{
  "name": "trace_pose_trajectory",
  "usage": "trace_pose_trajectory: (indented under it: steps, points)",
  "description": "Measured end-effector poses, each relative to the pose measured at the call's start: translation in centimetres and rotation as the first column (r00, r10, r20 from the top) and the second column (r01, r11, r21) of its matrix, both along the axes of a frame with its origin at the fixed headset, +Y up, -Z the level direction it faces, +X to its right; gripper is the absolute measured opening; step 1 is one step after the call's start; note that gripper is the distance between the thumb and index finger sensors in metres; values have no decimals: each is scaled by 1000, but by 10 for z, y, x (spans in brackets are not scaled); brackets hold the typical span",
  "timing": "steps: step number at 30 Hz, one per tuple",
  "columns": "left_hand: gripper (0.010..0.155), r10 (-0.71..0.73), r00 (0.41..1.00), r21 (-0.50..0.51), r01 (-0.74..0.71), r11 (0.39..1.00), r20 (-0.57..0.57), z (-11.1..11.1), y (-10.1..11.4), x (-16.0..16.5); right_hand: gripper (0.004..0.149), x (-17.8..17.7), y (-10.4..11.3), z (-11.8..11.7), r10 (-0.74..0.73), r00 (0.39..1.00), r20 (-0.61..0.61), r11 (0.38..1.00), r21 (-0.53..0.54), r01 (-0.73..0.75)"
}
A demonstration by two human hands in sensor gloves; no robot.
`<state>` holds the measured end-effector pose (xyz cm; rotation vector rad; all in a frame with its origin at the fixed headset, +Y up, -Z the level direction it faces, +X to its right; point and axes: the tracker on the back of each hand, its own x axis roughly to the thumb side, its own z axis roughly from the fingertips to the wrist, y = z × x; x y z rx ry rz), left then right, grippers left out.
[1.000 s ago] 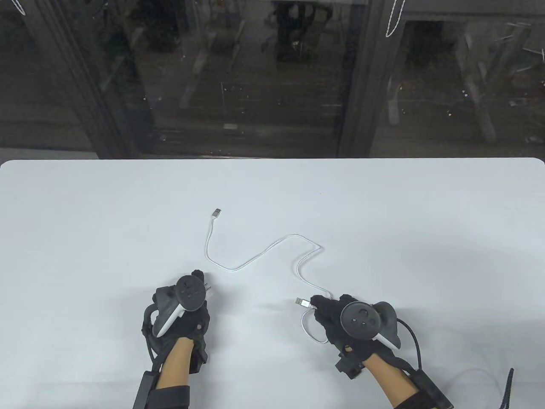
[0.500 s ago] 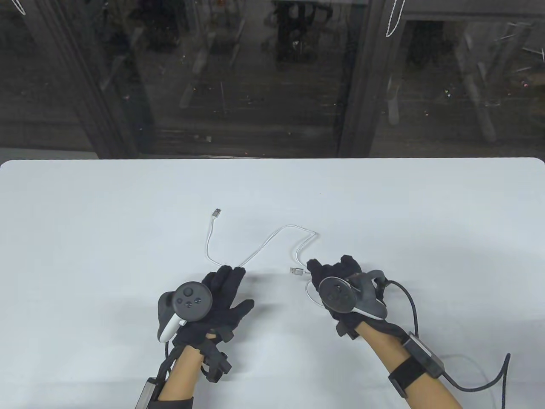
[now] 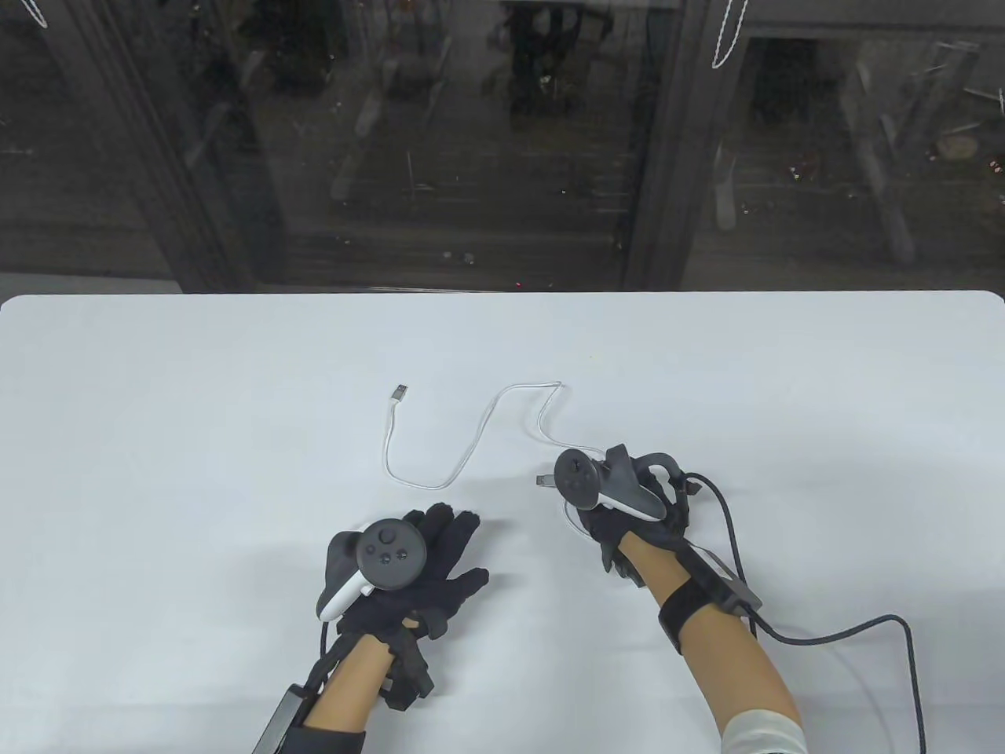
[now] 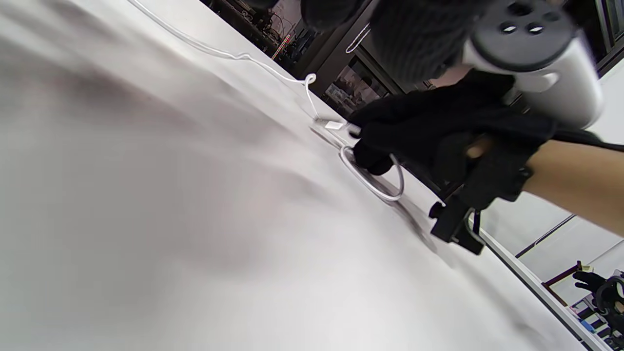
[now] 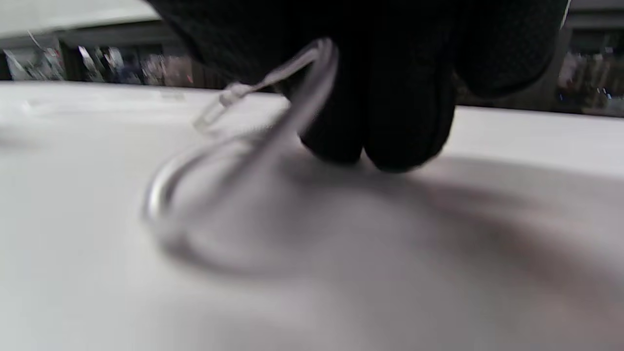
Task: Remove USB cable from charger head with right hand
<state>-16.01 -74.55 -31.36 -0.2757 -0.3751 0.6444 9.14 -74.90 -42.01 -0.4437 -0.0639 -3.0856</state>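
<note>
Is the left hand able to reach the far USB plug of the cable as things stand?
Probably yes: the left hand lies flat with fingers spread, and only bare table lies between it and the far USB plug.

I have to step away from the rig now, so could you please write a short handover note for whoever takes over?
Right hand: grips the USB cable near its plug, low over the table.
Left hand: lies flat, fingers spread, holding nothing visible.
Charger head: not visible in any view.
Done: the plug is bare, out of any charger.
Left: probably only setting the cable down.
</note>
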Motion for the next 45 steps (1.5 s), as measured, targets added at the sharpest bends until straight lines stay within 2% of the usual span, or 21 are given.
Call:
trace_pose_trajectory:
  steps: [2,5,9,12,15,16,18,20,22,24,26,28,29,30,31,32,35,45]
  points:
    - [80,-3,1000,15,3,1000,-3,0,0,1,47,-2,1,1,16,1000,-4,1000,10,-16]
    - [81,-8,1000,9,8,1000,4,1,0,2,53,-2,6,5,41,999,22,996,-77,-39]
    - [85,-8,1000,13,8,1000,14,2,-2,2,56,10,24,12,-159,985,69,982,-94,166]
    - [86,-8,1000,22,8,1000,28,3,-2,4,58,18,45,25,-280,958,61,957,-67,284]
    - [86,-10,1000,48,9,999,28,6,-2,9,60,27,73,53,-351,936,32,936,45,349]
    - [84,-10,1000,74,8,997,21,7,-1,10,60,29,77,61,-375,927,21,925,72,372]
    - [82,-30,999,133,29,991,10,10,0,13,62,33,80,89,-498,867,-26,862,93,498]
    - [81,-37,999,159,34,987,17,13,2,14,66,36,77,108,-574,817,-58,814,64,577]
    - [81,-26,1000,170,22,985,17,16,2,15,70,38,68,121,-614,782,-110,787,-12,616]
    - [81,-6,1000,161,3,987,18,18,2,16,77,40,55,131,-617,762,-196,785,-79,615]
    - [82,-4,1000,149,1,989,17,20,2,16,81,41,38,138,-607,749,-265,789,-92,607]
    - [83,-11,1000,144,9,990,19,22,2,15,84,43,21,140,-595,756,-274,799,-100,593]
    - [84,-19,1000,142,15,990,21,22,2,14,86,42,13,138,-571,781,-252,821,-161,548]
    - [86,-29,999,130,26,991,24,22,1,14,89,42,6,136,-516,833,-197,842,-295,452]
    - [87,-34,999,119,30,992,29,22,1,14,91,43,4,136,-486,858,-165,837,-369,404]
    - [88,-31,999,109,26,994,44,22,0,13,92,44,1,135,-489,859,-150,833,-374,408]
    - [90,9,996,96,-17,995,90,21,-2,14,92,45,1,134,-485,854,-189,857,-297,421]
    - [94,-94,990,56,89,995,107,18,-8,19,92,41,-2,137,-493,844,-210,846,-345,407]
